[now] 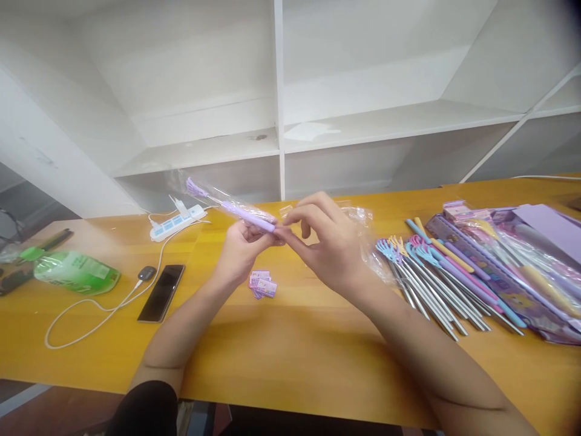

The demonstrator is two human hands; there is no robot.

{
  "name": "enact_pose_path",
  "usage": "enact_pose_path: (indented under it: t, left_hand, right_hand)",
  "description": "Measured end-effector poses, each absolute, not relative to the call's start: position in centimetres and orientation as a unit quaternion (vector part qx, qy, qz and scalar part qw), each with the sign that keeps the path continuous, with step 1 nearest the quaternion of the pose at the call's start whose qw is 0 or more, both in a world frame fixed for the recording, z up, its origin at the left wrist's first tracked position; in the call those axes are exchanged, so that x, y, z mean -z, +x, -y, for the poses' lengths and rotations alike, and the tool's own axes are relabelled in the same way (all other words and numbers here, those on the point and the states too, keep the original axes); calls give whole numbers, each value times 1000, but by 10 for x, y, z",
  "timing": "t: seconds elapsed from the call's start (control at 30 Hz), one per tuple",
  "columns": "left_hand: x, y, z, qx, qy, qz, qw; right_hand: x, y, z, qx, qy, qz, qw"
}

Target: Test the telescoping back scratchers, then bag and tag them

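A purple back scratcher (pixel 247 215) with a small hand-shaped head lies inside a clear plastic sleeve (pixel 218 197), tilted up to the left above the table. My left hand (pixel 240 248) is closed around the lower end of its handle. At that same end my right hand (pixel 324 245) has its thumb against the sleeve's end, fingers bent; the exact grip is partly hidden. Below the hands, a few small printed purple cards (pixel 263 284) lie on the table. Right of my right hand are crumpled clear plastic sleeves (pixel 363 227).
Several loose back scratchers (pixel 436 278) lie at the right, beside a patterned purple box (pixel 499 281) holding wrapped ones. At left are a phone (pixel 161 293), white cable (pixel 97 306), power strip (pixel 178 223) and green bottle (pixel 77 270). White shelving (pixel 279 91) stands behind the wooden table (pixel 290 363).
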State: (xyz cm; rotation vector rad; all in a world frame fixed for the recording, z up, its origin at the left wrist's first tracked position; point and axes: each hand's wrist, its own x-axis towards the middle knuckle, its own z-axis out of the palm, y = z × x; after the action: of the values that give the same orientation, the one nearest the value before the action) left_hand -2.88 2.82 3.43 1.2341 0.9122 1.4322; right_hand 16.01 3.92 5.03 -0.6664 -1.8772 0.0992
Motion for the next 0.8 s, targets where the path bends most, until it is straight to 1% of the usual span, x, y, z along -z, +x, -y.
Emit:
enact_pose_path:
  t: [0.07, 0.2, 0.3, 0.37, 0.43, 0.53, 0.6, 0.8]
  left_hand:
    - [-32, -30, -27, -568, 539, -380, 493]
    - [-31, -32, -25, -527, 568, -392, 496]
    - [-35, -35, -24, -507, 584, -377, 510]
    - [-39, -37, -24, -497, 588, -343, 538]
    - [-43, -38, -24, -503, 581, -323, 552]
    - [-44, -39, -27, -546, 559, -345, 520]
    - [-43, -38, -29, -568, 542, -352, 509]
    - [-46, -39, -31, -581, 511, -357, 523]
  right_hand:
    - [-54, 162, -38, -63, -284, 792, 537]
    - [-58, 165, -35, -125, -264, 821, 491]
    - [-58, 164, -35, -134, -256, 816, 501]
    - [-57, 163, -36, -130, -257, 809, 512]
    - [-57, 163, -37, -127, -263, 806, 515]
    - [-57, 165, -39, -145, -263, 808, 506]
    - [-57, 166, -40, -175, -263, 809, 496]
    - [-54, 173, -51, -329, -264, 773, 473]
